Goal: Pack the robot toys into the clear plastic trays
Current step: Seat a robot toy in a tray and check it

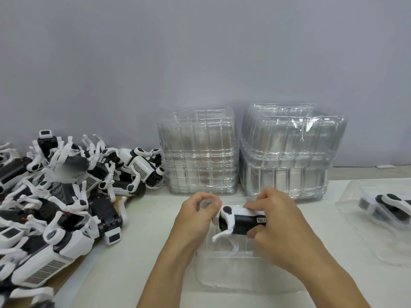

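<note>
A black and white robot toy (238,221) lies on its side over a clear plastic tray (233,270) at the table's middle front. My right hand (275,221) grips the toy's rear body from above and from the right. My left hand (198,216) pinches the tray's far left part next to the toy's head end. One white leg of the toy points down into the tray.
A big heap of robot toys (55,196) covers the left on cardboard. Two stacks of clear trays (200,152) (289,152) stand against the grey wall. At the right lies a packed tray (378,232) holding one toy (387,205).
</note>
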Demonstrator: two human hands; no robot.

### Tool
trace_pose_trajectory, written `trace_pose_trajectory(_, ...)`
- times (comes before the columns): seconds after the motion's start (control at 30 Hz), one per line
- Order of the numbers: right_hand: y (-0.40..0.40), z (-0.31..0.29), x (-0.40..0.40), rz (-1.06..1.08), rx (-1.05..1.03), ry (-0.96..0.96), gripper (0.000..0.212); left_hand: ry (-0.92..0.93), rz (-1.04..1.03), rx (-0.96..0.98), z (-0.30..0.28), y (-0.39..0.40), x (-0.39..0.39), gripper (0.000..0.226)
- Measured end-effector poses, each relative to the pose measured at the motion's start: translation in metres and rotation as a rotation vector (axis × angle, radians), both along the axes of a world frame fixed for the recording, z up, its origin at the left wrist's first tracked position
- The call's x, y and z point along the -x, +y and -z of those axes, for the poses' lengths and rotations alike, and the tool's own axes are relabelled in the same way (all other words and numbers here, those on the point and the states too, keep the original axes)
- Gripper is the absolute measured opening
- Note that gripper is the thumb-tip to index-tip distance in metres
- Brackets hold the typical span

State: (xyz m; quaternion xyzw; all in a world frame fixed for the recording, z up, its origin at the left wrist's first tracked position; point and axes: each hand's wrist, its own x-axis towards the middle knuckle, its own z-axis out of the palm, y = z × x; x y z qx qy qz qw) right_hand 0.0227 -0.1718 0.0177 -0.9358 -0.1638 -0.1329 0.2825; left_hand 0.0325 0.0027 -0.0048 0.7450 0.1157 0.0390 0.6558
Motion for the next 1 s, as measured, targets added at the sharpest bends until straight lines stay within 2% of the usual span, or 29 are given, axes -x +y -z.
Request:
trace_pose_trajectory(0.13, 0.0001, 0.0024, -0.0003, -0.004, 0.011, -0.009, 0.024, -0.016, -0.020, -0.047, 0.0006, -0.0011, 0.0006, 0.008)
trace_pose_trajectory(0.4, -0.0018, 0.0027, -0.0031, -0.022, -0.010, -0.018, 0.023, 0.044, 0.012, 0.049, -0.0019, -0.0018, 0.0009, 0.014)
trace_pose_trajectory(0.67, 0.0018, -0.0015, 0.0024, -0.038, 0.084, 0.014, 0.021, 0.028, 0.015, -0.123, -0.0073, -0.0043, 0.0031, 0.024)
trace_pose_trajectory(1.0, 0.0033, -0.0020, 0.0024, -0.018, 0.120, 0.007, 0.027, 0.041, 0.046, -0.184, -0.0078, -0.0034, 0.0024, 0.033)
